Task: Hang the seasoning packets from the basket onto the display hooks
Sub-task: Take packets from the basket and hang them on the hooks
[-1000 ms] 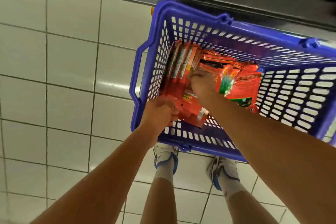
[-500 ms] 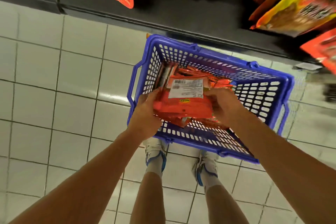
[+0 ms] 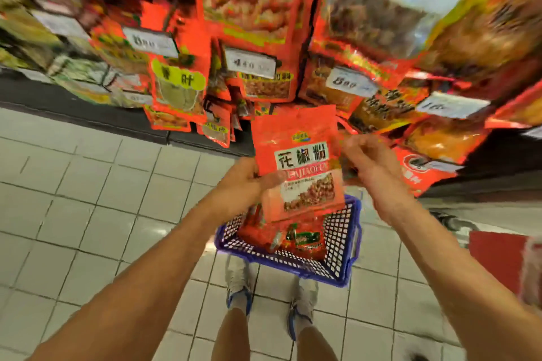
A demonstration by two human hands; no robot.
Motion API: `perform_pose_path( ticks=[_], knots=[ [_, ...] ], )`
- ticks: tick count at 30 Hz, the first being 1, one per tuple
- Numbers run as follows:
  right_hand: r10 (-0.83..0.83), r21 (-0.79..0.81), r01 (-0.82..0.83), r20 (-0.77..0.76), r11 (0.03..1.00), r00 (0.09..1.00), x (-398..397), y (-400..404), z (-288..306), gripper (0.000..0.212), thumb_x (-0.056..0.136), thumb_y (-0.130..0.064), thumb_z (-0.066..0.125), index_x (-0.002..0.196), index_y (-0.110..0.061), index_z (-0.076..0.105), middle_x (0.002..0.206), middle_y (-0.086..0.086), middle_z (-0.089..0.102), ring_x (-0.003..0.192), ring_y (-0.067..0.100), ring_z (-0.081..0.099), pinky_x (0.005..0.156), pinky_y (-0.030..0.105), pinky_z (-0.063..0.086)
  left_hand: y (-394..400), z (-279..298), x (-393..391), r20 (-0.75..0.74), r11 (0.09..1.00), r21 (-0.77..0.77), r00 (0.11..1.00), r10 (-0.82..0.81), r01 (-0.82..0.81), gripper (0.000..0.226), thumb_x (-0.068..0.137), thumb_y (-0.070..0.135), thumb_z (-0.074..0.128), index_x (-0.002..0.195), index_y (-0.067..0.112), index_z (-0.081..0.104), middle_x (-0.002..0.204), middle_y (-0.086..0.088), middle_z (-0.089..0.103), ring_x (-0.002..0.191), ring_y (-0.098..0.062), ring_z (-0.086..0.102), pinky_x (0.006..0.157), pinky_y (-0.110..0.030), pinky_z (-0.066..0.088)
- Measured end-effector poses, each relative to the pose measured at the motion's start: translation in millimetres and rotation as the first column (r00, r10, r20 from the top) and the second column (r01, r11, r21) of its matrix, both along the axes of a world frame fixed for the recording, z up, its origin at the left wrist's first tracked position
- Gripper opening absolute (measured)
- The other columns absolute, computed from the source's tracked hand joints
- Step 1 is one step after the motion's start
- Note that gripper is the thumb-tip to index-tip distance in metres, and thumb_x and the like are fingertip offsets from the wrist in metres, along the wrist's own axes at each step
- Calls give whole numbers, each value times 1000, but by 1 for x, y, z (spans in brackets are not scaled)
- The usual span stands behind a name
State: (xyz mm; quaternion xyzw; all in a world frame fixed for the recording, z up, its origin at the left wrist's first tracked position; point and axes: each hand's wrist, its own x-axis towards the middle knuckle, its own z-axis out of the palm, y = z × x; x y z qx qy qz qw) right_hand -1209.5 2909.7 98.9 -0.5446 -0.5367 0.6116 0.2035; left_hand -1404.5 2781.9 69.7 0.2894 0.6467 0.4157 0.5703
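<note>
Holding a red seasoning packet (image 3: 296, 164) upright above the blue basket (image 3: 337, 268).
The left hand (image 3: 246, 182) grips its left edge; the right hand (image 3: 369, 161) is curled at its right edge, contact blurred.

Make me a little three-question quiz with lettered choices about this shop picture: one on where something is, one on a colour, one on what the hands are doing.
1. Where is the basket?
A. On a shelf
B. On the tiled floor by the person's feet
C. Hanging from an arm

2. What colour is the basket?
A. Blue
B. Green
C. Yellow

3. What is the left hand doing?
A. Hanging free
B. Pressing the floor
C. Gripping the raised seasoning packet

Answers: 1 B, it sits on white tiles before the shoes. 2 A, its mesh walls are blue. 3 C, the thumb lies over the packet's front; the right hand is at its other edge.
</note>
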Motion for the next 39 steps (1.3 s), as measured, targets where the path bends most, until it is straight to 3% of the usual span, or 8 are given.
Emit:
perform_pose_path(
  ticks=[4, 9, 13, 19, 25, 33, 37, 39],
  knots=[
    [88, 288, -63, -75, 956, 993, -14, 3, 138, 21, 78, -45, 74, 87, -27, 66, 68, -18, 70, 57, -4, 61, 54, 18, 46, 8, 129, 0, 59, 990, 141, 998, -27, 18, 45, 70, 36, 85, 108, 14, 75, 112, -11, 75, 102, -36, 71, 89, -52, 55],
    [-6, 421, 125, -274, 898, 962, -20, 7, 270, 10, 80, -31, 77, 79, -41, 77, 75, -15, 75, 71, 5, 67, 70, 29, 57, 24, 264, 8, 228, 956, 220, 963, 143, -194, 59, 71, 59, 82, 108, 15, 76, 113, -21, 72, 100, -40, 66, 86, -55, 53],
    [-83, 378, 257, -420, 890, 904, -20, 16, 359, 8, 81, -16, 80, 83, -17, 72, 75, -7, 76, 66, 9, 70, 62, 28, 57, 44, 358, 1, 231, 896, 365, 957, 175, -252, 26, 98, 37, 59, 104, 21, 79, 108, -9, 77, 95, -25, 74, 87, -51, 60],
    [-83, 473, 361, -511, 803, 855, -27, 19, 466, 8, 87, -9, 75, 86, -14, 69, 79, 1, 76, 72, 20, 69, 70, 41, 59, 60, 463, -20, 153, 775, 600, 980, 130, -197, 21, 99, 20, 59, 94, 18, 80, 98, -7, 79, 86, -20, 76, 82, -41, 58],
    [12, 576, 366, -548, 731, 837, -35, 15, 529, 11, 86, -18, 78, 92, -17, 68, 79, 1, 78, 69, 18, 75, 55, 28, 57, 66, 522, -37, 113, 703, 709, 993, -28, -60, 18, 88, 24, 72, 103, 16, 77, 108, -16, 76, 96, -31, 75, 75, -39, 61],
    [25, 593, 363, -544, 718, 839, -51, 61, 588, 15, 87, -18, 77, 96, -16, 65, 80, 2, 79, 69, 22, 77, 54, 30, 58, 79, 548, -65, 64, 602, 762, 953, 296, -239, 8, 95, 13, 67, 100, 12, 72, 92, -9, 79, 83, -26, 77, 71, -38, 62],
    [24, 538, 341, -559, 771, 829, -59, 88, 613, 46, 74, -23, 80, 110, 0, 63, 80, 8, 78, 66, 25, 76, 56, 34, 59, 85, 549, -90, 4, 572, 770, 899, 439, -283, 7, 96, 16, 67, 92, 20, 71, 81, 4, 79, 75, -16, 77, 66, -33, 60],
    [31, 588, 321, -509, 742, 860, -68, 98, 618, 22, 81, -29, 77, 89, -11, 69, 69, -1, 76, 60, 17, 74, 50, 26, 56, 89, 547, -98, 6, 570, 760, 880, 475, -312, 5, 96, 18, 67, 92, 19, 70, 81, 4, 79, 75, -17, 77, 72, -37, 60]
  ],
)
